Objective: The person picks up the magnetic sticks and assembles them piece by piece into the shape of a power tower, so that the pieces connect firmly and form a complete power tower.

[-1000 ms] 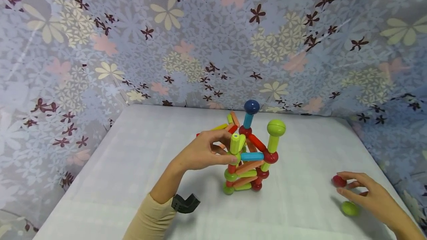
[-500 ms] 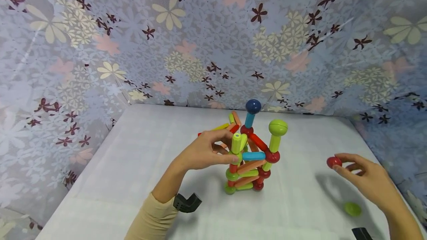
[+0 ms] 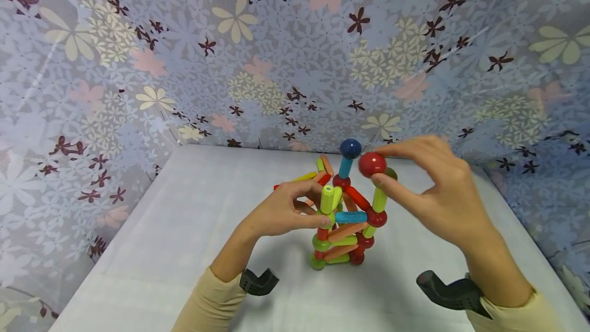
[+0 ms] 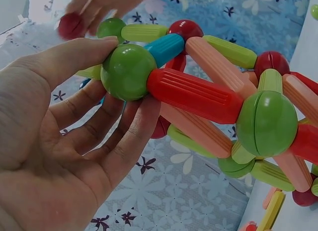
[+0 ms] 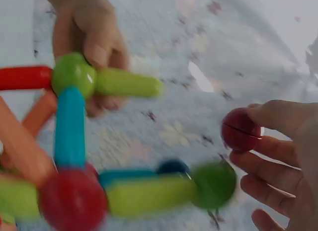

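Observation:
A tower of colored rods and balls, like a magnetic stick set, stands mid-table; a blue rod (image 3: 351, 218) crosses its upper front. My left hand (image 3: 283, 209) pinches the green ball (image 4: 128, 72) at its upper left corner between thumb and fingers. From that ball a light green rod (image 3: 327, 200) points up with a bare top end. My right hand (image 3: 442, 193) holds a red ball (image 3: 371, 164) between thumb and fingertips, in the air by the tower's top. Behind it, a green ball (image 5: 214, 185) caps another upright rod, partly covered in the head view.
A dark blue ball (image 3: 350, 148) tops the tallest upright at the back. Orange, yellow and red rods (image 3: 304, 175) stick out behind my left hand. The white table (image 3: 184, 250) meets a flowered cloth (image 3: 258, 65) at the back and sides.
My right hand has lifted the red ball off the table's right side and carried it left to the tower's top. The loose green ball there is now out of sight. My left hand stays put.

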Tool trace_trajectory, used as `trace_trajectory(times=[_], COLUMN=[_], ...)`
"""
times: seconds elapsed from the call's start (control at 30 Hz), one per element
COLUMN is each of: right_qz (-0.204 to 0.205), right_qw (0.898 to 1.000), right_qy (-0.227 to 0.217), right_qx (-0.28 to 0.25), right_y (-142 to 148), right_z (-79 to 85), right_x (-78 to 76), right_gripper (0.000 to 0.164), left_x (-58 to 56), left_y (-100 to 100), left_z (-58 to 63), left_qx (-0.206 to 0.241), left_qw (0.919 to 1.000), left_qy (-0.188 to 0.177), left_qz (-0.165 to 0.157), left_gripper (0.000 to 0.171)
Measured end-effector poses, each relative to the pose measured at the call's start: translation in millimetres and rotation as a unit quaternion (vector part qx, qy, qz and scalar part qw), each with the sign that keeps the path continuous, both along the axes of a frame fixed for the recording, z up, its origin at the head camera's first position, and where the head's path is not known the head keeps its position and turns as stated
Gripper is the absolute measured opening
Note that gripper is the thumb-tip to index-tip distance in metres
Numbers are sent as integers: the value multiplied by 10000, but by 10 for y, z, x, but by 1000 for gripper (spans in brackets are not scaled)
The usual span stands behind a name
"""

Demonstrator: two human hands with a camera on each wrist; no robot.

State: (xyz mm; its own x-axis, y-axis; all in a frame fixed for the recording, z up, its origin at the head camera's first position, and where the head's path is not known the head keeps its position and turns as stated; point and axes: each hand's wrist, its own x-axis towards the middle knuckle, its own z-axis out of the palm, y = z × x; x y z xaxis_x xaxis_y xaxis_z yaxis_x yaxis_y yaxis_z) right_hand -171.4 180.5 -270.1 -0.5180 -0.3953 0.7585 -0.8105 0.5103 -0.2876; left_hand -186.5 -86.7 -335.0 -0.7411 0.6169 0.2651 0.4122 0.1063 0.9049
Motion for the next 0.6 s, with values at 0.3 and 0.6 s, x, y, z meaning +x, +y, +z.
trace_trajectory(times=[0.3,0.6], right_qz=[191,-125], right_qw=[9925,9996], right_qy=[686,186], right_qx=[998,-147], right_y=[-441,-172], right_z=[-116,-239], right_x=[-47,-70], right_gripper=[35,49], left_x=[0,-124], left_y=[-8,-21], left_z=[-13,-193], left_qx=[25,41], left_qw=[9999,9997], left_qy=[74,204], left_qz=[-101,-89], left_gripper=[26,31])
